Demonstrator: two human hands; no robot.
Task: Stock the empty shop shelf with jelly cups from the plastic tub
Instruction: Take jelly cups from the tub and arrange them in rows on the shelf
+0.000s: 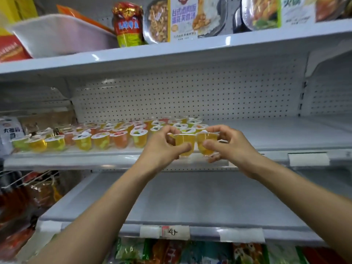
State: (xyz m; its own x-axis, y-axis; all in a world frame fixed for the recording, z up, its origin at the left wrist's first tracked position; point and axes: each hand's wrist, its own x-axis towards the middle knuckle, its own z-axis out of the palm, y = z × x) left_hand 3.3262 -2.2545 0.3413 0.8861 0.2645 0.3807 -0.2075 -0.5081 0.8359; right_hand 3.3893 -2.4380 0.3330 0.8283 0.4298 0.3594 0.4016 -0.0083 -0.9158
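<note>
At the front edge of the middle shelf (pixel 276 134), the person's left grip (pixel 162 147) and right grip (pixel 228 147) were side by side, each closed round one yellow jelly cup. The left cup (pixel 183 144) was pinched between the thumb in front and fingers curled over its rim behind. The right cup (pixel 204 142) was held the same way, and the two cups were touching or very nearly so. Both hung low, about level with the shelf's lip, though whether their bases rested on it could not be told, as the hands hid the bottoms.

To the left, rows of jelly cups (pixel 99 136) in yellow, orange and green covered the shelf up to just beside the left grip; to the right its surface showed bare. The plastic tub (pixel 57 35), white, stood tilted on the shelf above at the left, its contents out of sight.

The step in hand looked like setting a pair of cups at the right end of the front row, with the task perhaps under half done. The next move would call for lowering both cups upright beside the last one in the row and loosening the fingers without tipping the neighbours — then reaching up to the tub for more.
</note>
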